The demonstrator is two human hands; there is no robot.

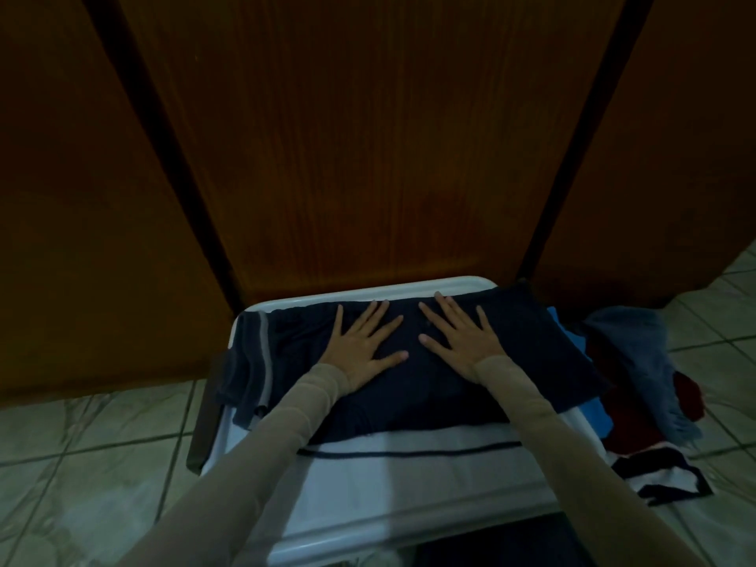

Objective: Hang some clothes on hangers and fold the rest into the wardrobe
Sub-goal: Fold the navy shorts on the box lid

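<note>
Pressing my left grip (365, 349) and right grip (458, 341), fingers spread wide, flat on dark shorts (511, 362) lying lengthwise left-to-right.

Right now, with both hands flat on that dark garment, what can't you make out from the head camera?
- Wardrobe: doors closed, so shelves and hangers are hidden.
- Dark garment under the left hand and right hand: dim light hides its type and folds.
- White surface: its near edge is cut off by the frame's bottom and the sleeves.
- Clothes pile on the floor: overlapping pieces, count unclear.
</note>
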